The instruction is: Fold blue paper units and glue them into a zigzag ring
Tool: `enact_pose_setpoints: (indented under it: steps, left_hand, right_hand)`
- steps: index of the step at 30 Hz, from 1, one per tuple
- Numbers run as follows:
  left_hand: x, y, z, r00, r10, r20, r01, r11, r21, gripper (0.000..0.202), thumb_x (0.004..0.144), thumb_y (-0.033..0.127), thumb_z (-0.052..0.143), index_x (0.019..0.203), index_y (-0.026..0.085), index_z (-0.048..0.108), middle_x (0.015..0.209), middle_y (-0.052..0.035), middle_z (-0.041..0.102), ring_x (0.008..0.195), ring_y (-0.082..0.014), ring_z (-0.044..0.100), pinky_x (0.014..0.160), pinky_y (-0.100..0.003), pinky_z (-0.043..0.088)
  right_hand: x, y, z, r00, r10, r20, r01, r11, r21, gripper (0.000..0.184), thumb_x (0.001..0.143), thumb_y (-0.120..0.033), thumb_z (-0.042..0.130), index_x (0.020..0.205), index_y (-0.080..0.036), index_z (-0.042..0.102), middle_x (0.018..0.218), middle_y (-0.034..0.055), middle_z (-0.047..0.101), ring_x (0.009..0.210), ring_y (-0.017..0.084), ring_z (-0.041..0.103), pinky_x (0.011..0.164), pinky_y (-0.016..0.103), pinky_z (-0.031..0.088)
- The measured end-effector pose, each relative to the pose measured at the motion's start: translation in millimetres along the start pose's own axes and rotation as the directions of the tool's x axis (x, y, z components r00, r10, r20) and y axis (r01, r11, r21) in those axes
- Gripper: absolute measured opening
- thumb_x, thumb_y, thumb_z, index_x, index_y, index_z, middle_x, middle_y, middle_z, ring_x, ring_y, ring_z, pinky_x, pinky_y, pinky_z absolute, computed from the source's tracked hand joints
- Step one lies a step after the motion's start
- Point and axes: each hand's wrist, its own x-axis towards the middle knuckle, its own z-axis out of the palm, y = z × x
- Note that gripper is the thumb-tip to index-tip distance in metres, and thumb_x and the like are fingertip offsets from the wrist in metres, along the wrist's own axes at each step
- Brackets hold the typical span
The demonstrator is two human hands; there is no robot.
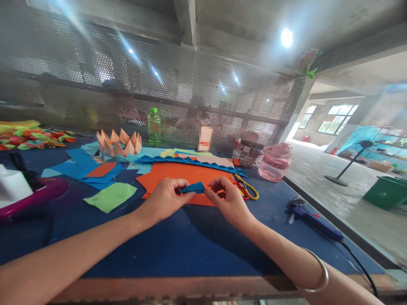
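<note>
1. Together, the left hand (163, 201) and right hand (230, 201) hold a small folded blue paper (191, 188) at the middle of the view, just above an orange paper sheet (178, 178).
2. Left fingers (181, 186) are clamped on that paper's left end; right fingers (211, 185) are curled and clamped on its right end. Both hands' fingers are close together, and the two hands nearly touch.
3. Across the orange paper sheet's far edge, at 12 o'clock, lies a zigzag blue paper strip (187, 162). Scissors with yellow handles (246, 187) sit at 3 o'clock, beside the sheet.
4. On the blue work table (190, 250), green paper (110, 197) lies at 9 o'clock, and a folded peach paper crown (119, 143) stands at 11 o'clock.
5. A pink plastic jar (275, 162) stands at 2 o'clock; a blue glue gun (313, 222) lies at 4 o'clock.
6. Beyond a perforated metal screen (241, 93), at 12 o'clock, two blurred people (197, 118) sit.
</note>
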Motion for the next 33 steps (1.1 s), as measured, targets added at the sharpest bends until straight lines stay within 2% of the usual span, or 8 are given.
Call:
enact_pose_setpoints:
  steps: [3,7,12,16,20,25,29,33]
  left_hand:
    - [-1.9,-1.7,-0.2,0.978,0.177,-0.114,-0.151,0.967,0.204,0.019,0.077,0.035,0.059,0.073,0.019,0.069,0.066,-0.0003,0.064,0.068,-0.0176,0.057,0.063,-0.025,0.041]
    - [-4.9,-2.9,1.3,0.905,0.424,-0.024,-0.35,0.776,0.524,0.016,0.082,0.03,0.055,0.073,0.02,0.065,0.072,-0.0046,0.065,0.074,-0.0196,0.056,0.069,-0.029,0.04]
    - [-8.5,0.6,6.0,0.741,0.659,0.125,-0.507,0.429,0.747,0.019,0.085,0.017,0.048,0.073,0.016,0.062,0.075,-0.0068,0.066,0.074,-0.0216,0.057,0.07,-0.034,0.04]
    - [-9.8,3.4,8.8,0.662,0.736,0.14,-0.539,0.338,0.771,0.019,0.084,0.013,0.048,0.071,0.014,0.061,0.073,-0.0072,0.066,0.073,-0.0217,0.057,0.069,-0.036,0.041]
    - [-8.1,4.6,9.4,0.783,0.621,0.035,-0.471,0.556,0.684,0.018,0.086,0.019,0.049,0.074,0.015,0.062,0.073,-0.0054,0.065,0.074,-0.02,0.058,0.069,-0.032,0.042]
    - [0.3,1.3,3.8,0.977,0.206,-0.058,-0.184,0.947,0.264,0.024,0.083,0.037,0.053,0.079,0.017,0.066,0.068,0.0002,0.065,0.069,-0.0175,0.059,0.061,-0.026,0.044]
    - [5.5,-3.6,0.7,0.998,0.024,0.059,-0.024,1.0,0.007,0.028,0.078,0.043,0.057,0.08,0.017,0.068,0.069,0.0009,0.066,0.067,-0.0176,0.06,0.061,-0.025,0.044]
    - [5.2,-2.2,1.5,0.993,0.004,0.122,-0.001,1.0,-0.028,0.026,0.076,0.042,0.06,0.076,0.017,0.067,0.07,0.0003,0.066,0.071,-0.0185,0.06,0.065,-0.026,0.044]
  right_hand:
    - [-1.6,-0.9,1.7,0.996,0.05,0.07,-0.054,0.996,0.068,0.029,0.079,-0.045,0.06,0.074,-0.018,0.052,0.065,-0.0031,0.049,0.058,0.01,0.042,0.053,0.023,0.032]
    - [-5.9,-3.0,5.9,0.946,0.064,0.319,-0.12,0.98,0.159,0.035,0.083,-0.05,0.055,0.073,-0.016,0.054,0.063,-0.0044,0.044,0.056,0.008,0.035,0.053,0.023,0.027]
    - [-6.8,-4.3,6.4,0.958,0.062,0.281,-0.124,0.97,0.209,0.037,0.081,-0.052,0.058,0.074,-0.016,0.053,0.064,-0.0053,0.043,0.058,0.007,0.035,0.055,0.022,0.027]
    - [-5.3,-2.6,5.4,0.961,0.054,0.273,-0.111,0.973,0.201,0.038,0.08,-0.053,0.058,0.074,-0.016,0.054,0.065,-0.0049,0.046,0.059,0.008,0.038,0.056,0.022,0.03]
    - [-3.1,-0.9,3.4,0.974,0.055,0.219,-0.1,0.975,0.199,0.039,0.085,-0.053,0.049,0.074,-0.016,0.055,0.07,-0.0017,0.053,0.064,0.01,0.046,0.06,0.023,0.036]
    - [0.4,1.1,0.0,0.999,0.047,-0.028,-0.042,0.988,0.147,0.025,0.084,-0.042,0.054,0.087,-0.018,0.055,0.082,0.0001,0.057,0.075,0.012,0.052,0.066,0.023,0.04]
    - [0.0,-0.3,0.7,1.0,0.001,-0.004,-0.001,0.997,0.075,0.03,0.083,-0.037,0.056,0.107,-0.019,0.057,0.1,0.0039,0.062,0.086,0.014,0.056,0.07,0.024,0.043]
    - [-1.7,-4.5,2.9,0.994,-0.048,0.098,0.052,0.998,-0.038,0.017,0.083,-0.028,0.055,0.092,-0.017,0.065,0.085,0.0022,0.068,0.076,0.013,0.058,0.068,0.025,0.043]
